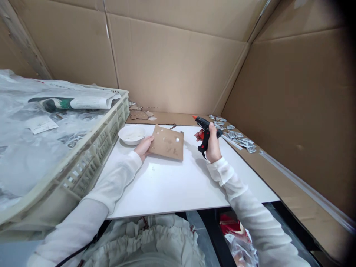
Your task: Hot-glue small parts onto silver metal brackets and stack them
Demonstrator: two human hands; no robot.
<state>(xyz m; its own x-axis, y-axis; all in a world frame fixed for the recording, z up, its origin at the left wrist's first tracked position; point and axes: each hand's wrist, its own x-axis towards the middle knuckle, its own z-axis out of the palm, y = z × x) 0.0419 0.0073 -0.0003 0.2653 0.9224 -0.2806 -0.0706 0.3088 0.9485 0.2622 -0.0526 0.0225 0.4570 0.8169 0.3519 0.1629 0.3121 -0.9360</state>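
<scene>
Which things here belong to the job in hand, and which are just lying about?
In the job:
glue gun, in the right hand
cardboard piece, in the left hand
white bowl, possibly

Seemingly lying about:
crate
plastic bags inside it
silvery pieces

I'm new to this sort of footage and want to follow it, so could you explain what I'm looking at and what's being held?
There is no machine here, just a person's two bare hands, with white fabric sleeves on the arms. The single picture comes from a camera worn on their head, looking forward and down. The left hand holds a flat brown cardboard piece with small white spots. The right hand grips a black glue gun with an orange tip, apart from the cardboard. Below is a flat white tabletop, with a round white bowl near the left hand. Small silvery pieces, too small to identify, lie along its right edge. At left, a pale plastic crate holds clear plastic bags.
</scene>
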